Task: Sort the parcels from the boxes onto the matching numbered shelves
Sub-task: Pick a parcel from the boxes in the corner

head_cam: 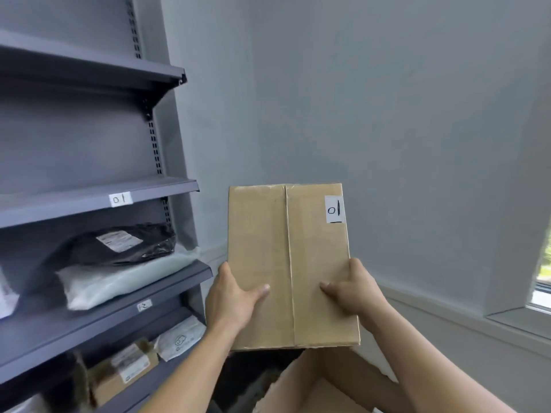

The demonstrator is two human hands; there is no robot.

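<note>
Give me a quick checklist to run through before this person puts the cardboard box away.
1. Parcel number readable: the parcel label on the cardboard parcel reads 01. Ok.
2. Matching shelf found: a shelf tag reading 01 sits on the front edge of the 01 shelf, to the left. Ok.
3. Grip secure: left hand and right hand both hold the near end, thumbs on top. Ok.
4. Room on that shelf: the part in view shows no parcels, but its left is cut off. Cannot tell.
5. Parcel lined up with that shelf: it is held to the right, beyond the shelf's end. Not ok.
</note>
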